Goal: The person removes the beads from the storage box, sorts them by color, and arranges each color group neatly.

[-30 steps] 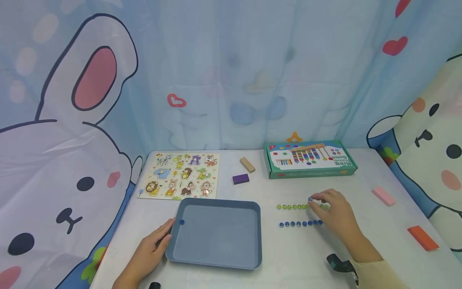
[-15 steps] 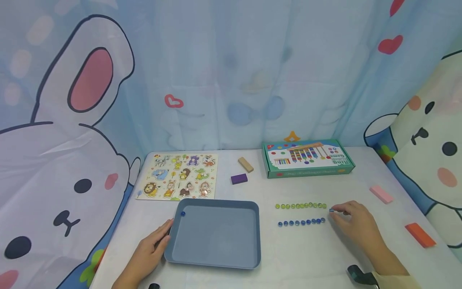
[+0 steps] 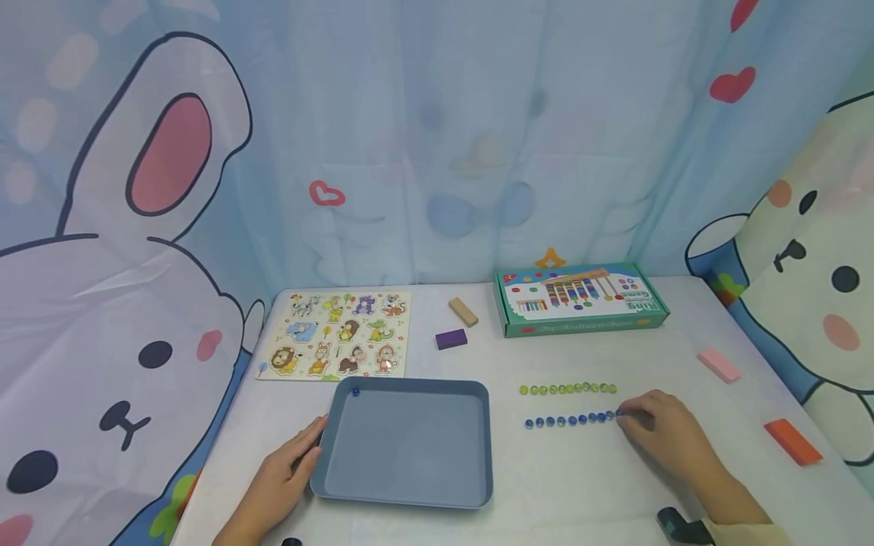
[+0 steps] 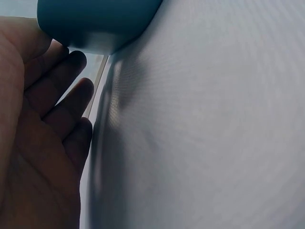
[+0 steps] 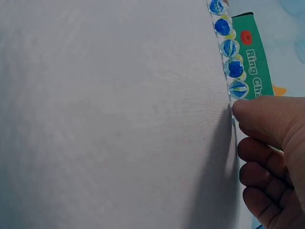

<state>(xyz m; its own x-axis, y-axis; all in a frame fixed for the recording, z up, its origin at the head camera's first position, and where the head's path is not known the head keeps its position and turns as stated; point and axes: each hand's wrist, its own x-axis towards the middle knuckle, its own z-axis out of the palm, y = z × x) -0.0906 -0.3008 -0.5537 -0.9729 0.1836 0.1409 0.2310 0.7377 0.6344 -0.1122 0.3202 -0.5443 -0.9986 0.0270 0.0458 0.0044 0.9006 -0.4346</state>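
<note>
My right hand (image 3: pixel 669 436) pinches a blue marble (image 3: pixel 619 413) between thumb and index finger, at the right end of a row of blue marbles (image 3: pixel 561 421). In the right wrist view, clear marbles with blue swirls (image 5: pixel 234 68) line up beside the thumb; the pinched one is hidden there. Behind this row runs a parallel row of yellow-green marbles (image 3: pixel 561 389). My left hand (image 3: pixel 280 474) rests its thumb and fingertips, fairly straight, against the left side of a blue-grey tray (image 3: pixel 410 455). One blue marble (image 3: pixel 356 392) lies in the tray's far left corner.
Behind the tray lies an animal puzzle board (image 3: pixel 341 334). A purple block (image 3: pixel 451 339) and a plain wooden block (image 3: pixel 463 312) lie near a green game box (image 3: pixel 580 299). Towards the right edge are a pink block (image 3: pixel 719 365) and an orange block (image 3: pixel 793 441).
My right hand has moved right and towards me, carrying a marble from above the green row to the blue row's end. The marble in the tray has rolled towards the far left corner.
</note>
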